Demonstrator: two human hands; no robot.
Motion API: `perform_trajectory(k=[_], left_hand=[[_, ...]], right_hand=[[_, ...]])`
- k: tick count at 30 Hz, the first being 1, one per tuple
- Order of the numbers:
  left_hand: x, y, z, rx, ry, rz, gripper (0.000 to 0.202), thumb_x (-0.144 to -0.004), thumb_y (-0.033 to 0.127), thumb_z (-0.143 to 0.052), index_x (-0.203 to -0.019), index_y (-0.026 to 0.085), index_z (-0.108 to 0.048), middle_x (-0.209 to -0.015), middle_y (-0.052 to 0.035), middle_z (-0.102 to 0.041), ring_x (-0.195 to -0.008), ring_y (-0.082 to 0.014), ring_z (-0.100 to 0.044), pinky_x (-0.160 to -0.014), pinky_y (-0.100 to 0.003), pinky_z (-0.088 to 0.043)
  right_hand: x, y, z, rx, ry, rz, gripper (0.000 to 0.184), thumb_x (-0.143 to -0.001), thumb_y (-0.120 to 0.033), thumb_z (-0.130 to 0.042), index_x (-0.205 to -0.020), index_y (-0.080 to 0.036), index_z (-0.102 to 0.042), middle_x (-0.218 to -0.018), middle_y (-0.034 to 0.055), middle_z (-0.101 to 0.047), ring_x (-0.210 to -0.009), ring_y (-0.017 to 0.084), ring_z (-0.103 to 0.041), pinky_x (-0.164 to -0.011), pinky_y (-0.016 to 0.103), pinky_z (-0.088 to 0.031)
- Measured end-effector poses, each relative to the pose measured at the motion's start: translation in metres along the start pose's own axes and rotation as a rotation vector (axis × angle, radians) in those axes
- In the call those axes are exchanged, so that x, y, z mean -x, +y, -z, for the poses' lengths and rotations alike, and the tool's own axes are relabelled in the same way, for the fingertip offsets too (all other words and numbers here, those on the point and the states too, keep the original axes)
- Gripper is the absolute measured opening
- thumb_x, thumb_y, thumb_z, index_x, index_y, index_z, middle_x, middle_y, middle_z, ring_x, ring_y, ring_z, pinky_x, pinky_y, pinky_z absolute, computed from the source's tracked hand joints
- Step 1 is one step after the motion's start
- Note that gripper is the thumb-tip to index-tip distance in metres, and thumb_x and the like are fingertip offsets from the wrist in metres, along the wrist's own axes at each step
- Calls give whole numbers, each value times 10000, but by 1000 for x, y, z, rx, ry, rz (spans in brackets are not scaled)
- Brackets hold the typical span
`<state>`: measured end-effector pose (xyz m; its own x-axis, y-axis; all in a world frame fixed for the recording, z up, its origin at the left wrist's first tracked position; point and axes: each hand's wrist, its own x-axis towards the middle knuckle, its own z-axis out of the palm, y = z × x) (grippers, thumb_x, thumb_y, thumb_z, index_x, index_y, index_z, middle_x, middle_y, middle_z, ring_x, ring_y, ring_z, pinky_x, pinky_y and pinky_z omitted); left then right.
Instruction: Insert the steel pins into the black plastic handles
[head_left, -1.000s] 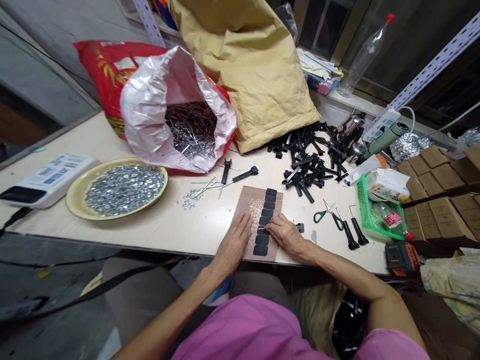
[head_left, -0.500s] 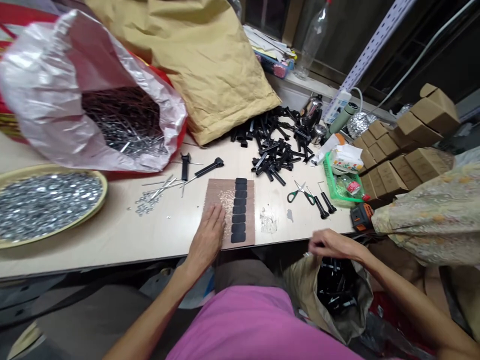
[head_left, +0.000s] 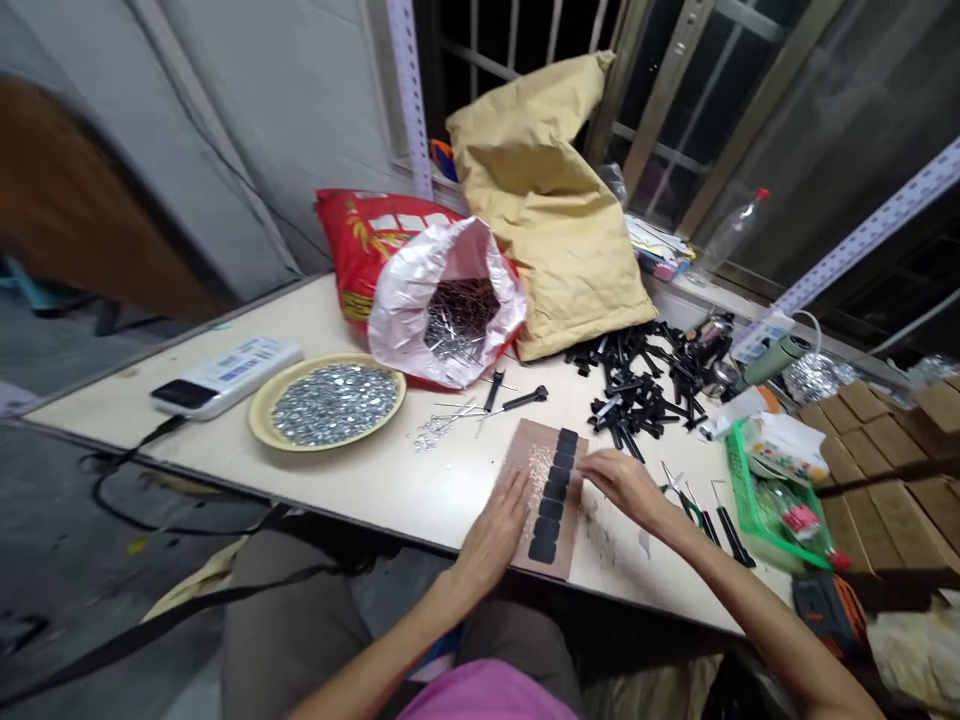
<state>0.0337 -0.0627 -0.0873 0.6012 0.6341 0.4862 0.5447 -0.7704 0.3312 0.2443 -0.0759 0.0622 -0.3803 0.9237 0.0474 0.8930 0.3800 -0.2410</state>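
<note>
A brown board (head_left: 531,442) lies near the table's front edge with a column of black pads (head_left: 556,493) stuck along it and pale crumbs beside them. My left hand (head_left: 498,529) rests flat on the board's left part, fingers stretched out. My right hand (head_left: 625,482) is at the board's right edge beside the upper pads, fingers curled as in a pinch; what it holds is too small to make out.
A yellow dish of silver nuts (head_left: 328,403), a plastic bag of metal pins (head_left: 448,305), a tan sack (head_left: 555,216), a heap of black plastic handles (head_left: 636,381), scissors (head_left: 681,489), a green basket (head_left: 774,485), cardboard boxes (head_left: 870,430) and a white scale (head_left: 225,375) stand on the table (head_left: 360,480).
My right hand came back up from the bag below the table's edge to the board's right side. The head swung left and back. My left hand stayed on the board.
</note>
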Motion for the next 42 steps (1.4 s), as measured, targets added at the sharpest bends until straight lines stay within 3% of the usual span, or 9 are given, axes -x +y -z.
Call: perform_trajectory(k=[5,9,14,22,28,31,34,38,42], left_hand=[[-12,-13,21,169,213,182,351,-902,135,-347,-1168,163,-573,-1204,-142,-610,-1148,-235,-546,-901,-392,-503],[-26,-54,45,33,330,449,264,-903,189,-391,-1026,172,-624,-927,-106,-644,-866,-238,-586,-761,-392,-502],[-38,-91,53,-187,247,634,236,-881,169,-415,-938,133,-642,-814,-107,-600,-780,-256,-524,-713,-380,-450],[-63,-95,45,-303,46,727,255,-874,117,-421,-797,172,-658,-812,-101,-590,-811,-256,-497,-655,-357,-391],[-70,-100,44,-244,103,767,222,-837,74,-442,-735,173,-612,-775,-84,-597,-797,-239,-514,-670,-351,-399],[-68,-99,50,7,262,767,168,-828,118,-472,-719,183,-581,-742,-56,-592,-754,-211,-519,-713,-350,-419],[-66,-94,59,496,402,875,121,-802,198,-516,-688,189,-556,-697,-23,-590,-684,-174,-532,-691,-330,-440],[-68,-81,71,1266,452,1056,242,-675,376,-679,-686,159,-573,-654,1,-595,-573,-116,-529,-577,-264,-445],[-71,-65,80,1589,489,1094,346,-495,326,-830,-660,134,-594,-620,20,-590,-574,-87,-533,-599,-235,-463]], right_hand=[[-140,0,-39,308,-125,159,171,-915,-174,-502,-987,-194,-656,-996,65,-679,-927,177,-589,-775,268,-435],[-186,0,-56,379,-214,191,148,-915,-178,-508,-990,-175,-636,-960,72,-675,-936,179,-580,-788,267,-414],[-193,17,-64,416,-248,161,206,-914,-88,-431,-1007,-123,-611,-930,107,-657,-898,199,-575,-780,279,-412],[-176,33,-48,469,-224,91,210,-874,-56,-447,-937,-124,-635,-936,130,-639,-900,220,-562,-754,291,-419],[-146,19,-46,129,182,218,230,-930,-160,-398,-1000,-179,-616,-813,64,-631,-770,199,-549,-706,297,-443],[-133,3,-52,-135,282,214,245,-937,-183,-385,-1017,-190,-616,-806,52,-629,-756,184,-566,-692,289,-461],[-124,-16,-56,-285,294,151,251,-927,-190,-408,-1030,-200,-636,-826,53,-628,-775,178,-587,-707,287,-477],[-115,-35,-58,-290,271,103,285,-916,-175,-428,-1091,-216,-649,-778,42,-596,-741,169,-579,-664,267,-479],[-108,-45,-59,-206,258,113,305,-909,-156,-444,-1112,-247,-654,-793,41,-571,-719,155,-568,-634,249,-472]])
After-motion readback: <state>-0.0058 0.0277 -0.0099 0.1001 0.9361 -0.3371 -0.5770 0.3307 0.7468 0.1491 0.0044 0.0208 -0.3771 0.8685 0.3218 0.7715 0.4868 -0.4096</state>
